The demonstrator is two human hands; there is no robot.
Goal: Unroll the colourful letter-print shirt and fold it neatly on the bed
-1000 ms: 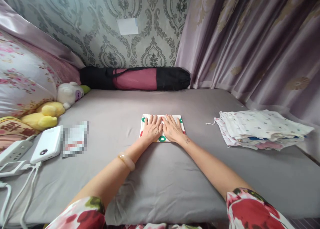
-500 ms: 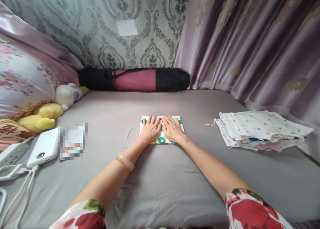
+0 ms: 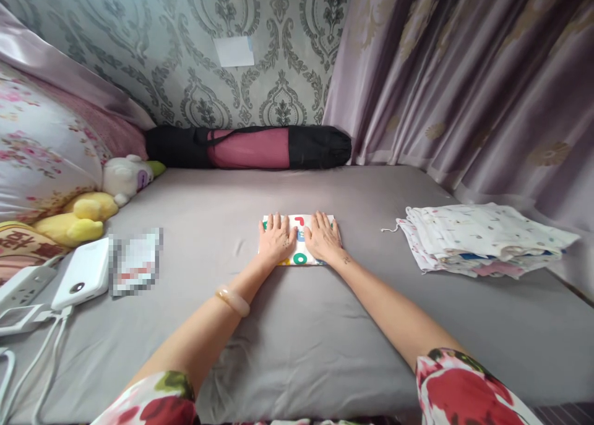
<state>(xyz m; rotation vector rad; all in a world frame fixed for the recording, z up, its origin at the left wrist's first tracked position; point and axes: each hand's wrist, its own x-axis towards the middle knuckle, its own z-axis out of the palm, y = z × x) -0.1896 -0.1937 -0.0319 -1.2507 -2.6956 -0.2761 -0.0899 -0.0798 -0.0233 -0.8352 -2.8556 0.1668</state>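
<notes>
A folded white cloth [image 3: 301, 247] with colourful printed shapes lies flat on the grey bed sheet [image 3: 320, 344], straight ahead of me. My left hand [image 3: 277, 240] rests palm down on its left half, fingers spread and a pale bangle on the wrist. On the right half, my right hand [image 3: 323, 238] lies the same way. Neither hand grips the cloth. Between them, a strip of the print shows, and a green ring is visible at the near edge.
A stack of folded patterned cloths [image 3: 482, 239] sits to the right. To the left are a white power bank [image 3: 80, 274], a pixelated packet [image 3: 137, 261], a power strip [image 3: 23, 287] and plush toys [image 3: 78, 222]. A black-and-pink rolled bag [image 3: 248, 148] lies along the far wall.
My hands have moved slightly apart and back from the cloth's far edge, uncovering more of its print between them. The cloth itself stays in place.
</notes>
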